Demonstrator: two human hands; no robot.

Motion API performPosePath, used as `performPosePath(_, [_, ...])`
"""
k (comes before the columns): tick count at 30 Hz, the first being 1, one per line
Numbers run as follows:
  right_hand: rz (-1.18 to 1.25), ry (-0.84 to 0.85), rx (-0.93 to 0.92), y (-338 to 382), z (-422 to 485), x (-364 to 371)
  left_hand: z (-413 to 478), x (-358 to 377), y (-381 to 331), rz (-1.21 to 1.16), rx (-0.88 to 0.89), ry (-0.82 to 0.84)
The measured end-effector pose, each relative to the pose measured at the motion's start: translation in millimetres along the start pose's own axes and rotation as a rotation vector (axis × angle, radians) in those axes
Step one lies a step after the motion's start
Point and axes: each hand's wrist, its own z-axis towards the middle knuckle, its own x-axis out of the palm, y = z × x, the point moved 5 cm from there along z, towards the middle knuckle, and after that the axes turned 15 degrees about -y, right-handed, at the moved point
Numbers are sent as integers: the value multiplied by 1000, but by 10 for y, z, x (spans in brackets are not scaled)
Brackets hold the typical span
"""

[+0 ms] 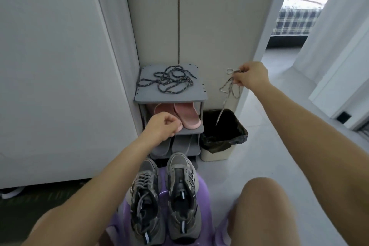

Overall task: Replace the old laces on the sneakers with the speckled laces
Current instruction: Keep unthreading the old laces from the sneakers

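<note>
Right hand: the right hand [252,76] is pinching a bunched old lace [229,88] in curled fingers, arm reaching out over the bin [214,155], so the loose tail is dangling straight down toward the black liner.
Left hand: the left hand [162,125] is hovering in front of the rack's middle shelf, fingers loosely curled and gripping nothing that I can see.
Why there: my read is that the grey lace is being held over the bin for dropping, out of the way of the new ones.
Speckled laces: the speckled laces [171,80] are lying in a loose tangle on top of the shoe rack [197,94], well apart from the shoes and within reach of the free hand.
Sneakers: the left sneaker [144,195] is wearing its grey lace; the right sneaker [182,191] is showing a bare tongue and eyelets. Both are sitting toes-forward on the purple stool [203,185], raised for easy threading.
Progress: one shoe is looking stripped, none relaced yet.
Nearby: pink slippers [186,115] are resting on the middle shelf.
</note>
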Motion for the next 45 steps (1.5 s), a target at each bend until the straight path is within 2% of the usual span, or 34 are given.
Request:
performPosePath(3, [-243,86,-35,-141,139,246,-11,-112,248,30,-62,-36])
performPosePath(7, [-473,379,-104,-497,-30,676,-52,-272,504,33,-102,-74])
performPosePath(10, [-567,482,-205,-635,-211,879,-30,-430,620,58,-112,-105])
performPosePath(13, [-477,420,-280,-441,-357,916,-10,-551,643,59,-107,-128])
performPosePath(17, [-235,327,-373,94,-705,925,5,-687,641,17,-113,-181])
performPosePath(19, [-184,386,-447,325,-1074,1012,-42,-732,735,60,-122,-168])
performPosePath(21, [-181,517,-522,437,-1522,1156,-142,-762,895,130,-137,-140])
performPosePath(25, [-285,782,-617,337,-2428,1442,-421,-729,1254,255,-125,-46])
performPosePath(27, [-374,829,-580,197,-2747,1537,-590,-671,1453,323,-116,11])
performPosePath(30, [-431,876,-415,-55,-3025,1691,-773,-596,1687,340,-145,36])
performPosePath(33, [-392,870,-237,-248,-3112,1805,-826,-530,1807,296,-149,9])
performPosePath(36, [-289,793,-110,-308,-3118,1826,-844,-533,1851,242,-115,-58])
performPosePath(41, [-293,789,-209,-300,-3126,1851,-817,-531,1887,188,-110,-90])
performPosePath(45, [-210,727,-133,-410,-3022,1809,-803,-490,1919,182,-126,-60])
